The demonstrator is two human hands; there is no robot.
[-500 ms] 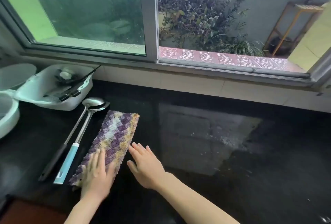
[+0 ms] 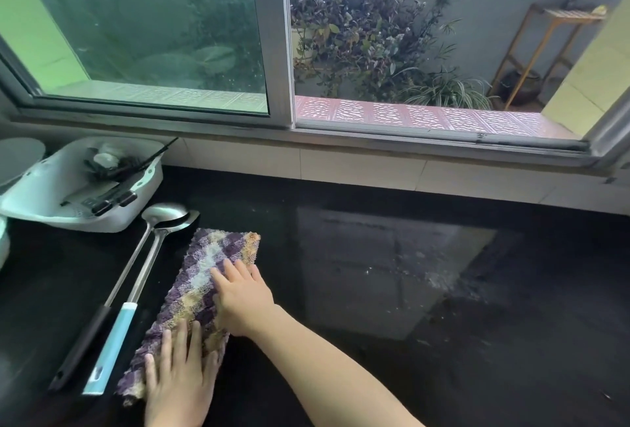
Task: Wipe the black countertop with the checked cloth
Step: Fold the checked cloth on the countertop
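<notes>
A purple, white and tan checked cloth [image 2: 208,269], folded into a long strip, lies on the black countertop [image 2: 477,341] left of centre. My left hand [image 2: 177,375] rests flat on the cloth's near end, fingers spread. My right hand [image 2: 242,297] lies flat on the cloth's middle, along its right edge, fingers pointing away from me. Neither hand grips the cloth; both press on top of it. Pale dust or crumbs speckle the counter to the right.
Two long ladles [image 2: 136,283], one with a black handle and one with a light blue handle, lie just left of the cloth. A white tray [image 2: 44,201] holding dark utensils sits at the back left. A tiled ledge and sliding window [image 2: 272,51] run behind the counter.
My right hand has moved left from the bare counter onto the middle of the cloth. My left hand stays on the near end.
</notes>
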